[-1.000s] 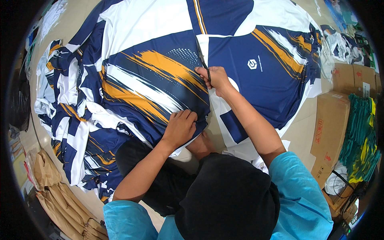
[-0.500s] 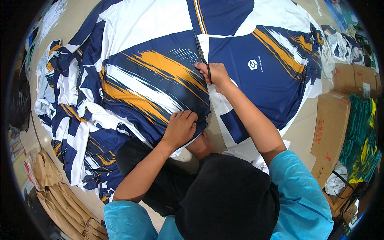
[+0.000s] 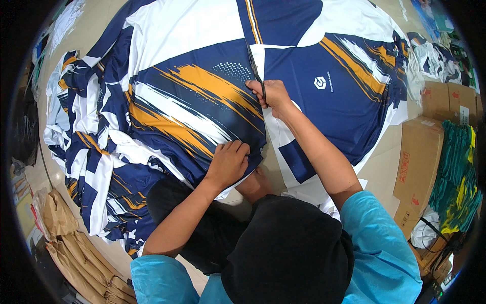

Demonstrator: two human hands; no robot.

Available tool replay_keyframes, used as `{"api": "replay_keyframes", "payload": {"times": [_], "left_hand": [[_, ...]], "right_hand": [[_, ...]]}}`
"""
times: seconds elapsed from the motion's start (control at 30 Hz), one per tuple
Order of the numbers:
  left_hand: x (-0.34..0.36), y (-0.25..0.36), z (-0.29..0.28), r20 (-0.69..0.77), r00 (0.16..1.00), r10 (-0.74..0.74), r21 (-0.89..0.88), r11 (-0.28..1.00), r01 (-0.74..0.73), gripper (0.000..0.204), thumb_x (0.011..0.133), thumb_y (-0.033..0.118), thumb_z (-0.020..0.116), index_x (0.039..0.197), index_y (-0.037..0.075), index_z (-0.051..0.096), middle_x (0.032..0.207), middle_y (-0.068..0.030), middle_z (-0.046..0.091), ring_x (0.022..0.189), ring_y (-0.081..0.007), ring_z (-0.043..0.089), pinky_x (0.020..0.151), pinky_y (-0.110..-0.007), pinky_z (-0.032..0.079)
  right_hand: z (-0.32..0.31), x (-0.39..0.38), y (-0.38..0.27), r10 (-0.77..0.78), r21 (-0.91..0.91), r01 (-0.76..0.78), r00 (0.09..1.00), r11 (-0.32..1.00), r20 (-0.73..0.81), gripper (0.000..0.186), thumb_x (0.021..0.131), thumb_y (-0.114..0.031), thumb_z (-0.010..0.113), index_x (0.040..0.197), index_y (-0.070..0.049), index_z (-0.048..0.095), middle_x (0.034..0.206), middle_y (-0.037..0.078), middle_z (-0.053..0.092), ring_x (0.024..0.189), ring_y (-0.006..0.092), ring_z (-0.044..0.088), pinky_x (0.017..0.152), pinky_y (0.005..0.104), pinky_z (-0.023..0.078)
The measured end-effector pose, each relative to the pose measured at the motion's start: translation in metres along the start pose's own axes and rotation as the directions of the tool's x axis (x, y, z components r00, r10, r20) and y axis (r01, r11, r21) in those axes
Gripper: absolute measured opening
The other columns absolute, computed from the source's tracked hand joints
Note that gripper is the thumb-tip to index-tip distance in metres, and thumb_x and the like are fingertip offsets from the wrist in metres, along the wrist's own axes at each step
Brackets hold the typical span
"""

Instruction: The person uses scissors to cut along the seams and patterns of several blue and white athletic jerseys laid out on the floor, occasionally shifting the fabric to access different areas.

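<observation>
Fabric: a wide sheet of printed sportswear fabric [image 3: 192, 101] in navy, white and orange brush-stroke pattern lies spread flat on the pale floor [image 3: 385, 167], filling most of the view.
Right hand: the right hand [image 3: 273, 93] is closed around a pair of dark-handled scissors [image 3: 254, 68] — fingers through the handles, blades pointing away from the person along a seam between two printed panels.
Scissor blades: they look nearly together, lying on the cloth; how far they are parted I cannot tell.
Left hand: the left hand [image 3: 229, 163] is curled, fingertips pinching the near edge of the same sheet and pressing it down, near the person's lap.
Hands: well apart, the right one farther out on the sheet.
Left side: a rumpled heap of cut pieces [image 3: 86, 152] in the same print lies beside the sheet — brown paper bags [image 3: 66, 238] sit nearer the lower edge.
Right side: brown cardboard boxes [image 3: 420, 157] stand by a stack of green and yellow cloth [image 3: 460, 177].
</observation>
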State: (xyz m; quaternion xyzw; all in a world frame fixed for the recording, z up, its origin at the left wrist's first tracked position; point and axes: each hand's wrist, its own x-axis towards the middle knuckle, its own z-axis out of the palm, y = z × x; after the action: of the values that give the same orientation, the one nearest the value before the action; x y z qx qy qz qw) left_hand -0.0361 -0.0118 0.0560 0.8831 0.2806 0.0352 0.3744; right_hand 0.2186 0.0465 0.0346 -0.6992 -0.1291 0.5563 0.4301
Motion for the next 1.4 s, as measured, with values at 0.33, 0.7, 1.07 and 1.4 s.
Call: {"api": "replay_keyframes", "payload": {"times": [0.33,0.7,1.07,1.4], "left_hand": [[-0.001,-0.001,0.0,0.008,1.0,0.001,0.005,1.0,-0.001,0.021,0.091,0.01,0.071,0.11,0.009,0.065,0.106,-0.012,0.065,0.105,-0.0365,0.067,0.094,-0.048,0.047],[0.0,-0.001,0.001,-0.009,1.0,0.012,0.008,1.0,-0.012,0.021,0.09,0.01,0.071,0.11,0.009,0.065,0.105,-0.0116,0.065,0.104,-0.0363,0.067,0.093,-0.048,0.047],[0.0,-0.001,0.002,-0.018,1.0,0.012,0.001,1.0,-0.012,0.02,0.09,0.01,0.071,0.11,0.009,0.066,0.105,-0.0116,0.065,0.104,-0.0359,0.067,0.093,-0.047,0.047],[0.0,-0.001,0.002,-0.003,1.0,0.011,0.004,1.0,-0.011,0.021,0.091,0.011,0.071,0.111,0.009,0.065,0.106,-0.012,0.065,0.105,-0.0364,0.067,0.094,-0.048,0.047]], "right_hand": [[0.001,0.007,-0.008,0.014,0.013,-0.014,1.0,1.0,0.025,0.037,0.086,-0.03,0.09,0.073,-0.009,0.063,0.061,0.0,0.055,0.049,0.0096,0.045,0.048,0.0292,0.031],[0.002,0.007,-0.012,0.048,0.001,-0.048,0.999,0.999,-0.001,0.035,0.086,-0.029,0.091,0.074,-0.009,0.064,0.06,-0.001,0.054,0.05,0.0088,0.045,0.048,0.0288,0.03],[0.002,0.011,-0.011,0.041,-0.021,-0.042,0.999,0.999,-0.015,0.035,0.085,-0.026,0.092,0.074,-0.008,0.064,0.06,0.0,0.056,0.048,0.0087,0.047,0.047,0.0282,0.031],[-0.003,0.013,-0.014,0.035,-0.009,-0.035,0.999,0.999,0.016,0.033,0.083,-0.027,0.09,0.076,-0.007,0.066,0.062,-0.001,0.055,0.05,0.0088,0.047,0.047,0.0283,0.032]]}}
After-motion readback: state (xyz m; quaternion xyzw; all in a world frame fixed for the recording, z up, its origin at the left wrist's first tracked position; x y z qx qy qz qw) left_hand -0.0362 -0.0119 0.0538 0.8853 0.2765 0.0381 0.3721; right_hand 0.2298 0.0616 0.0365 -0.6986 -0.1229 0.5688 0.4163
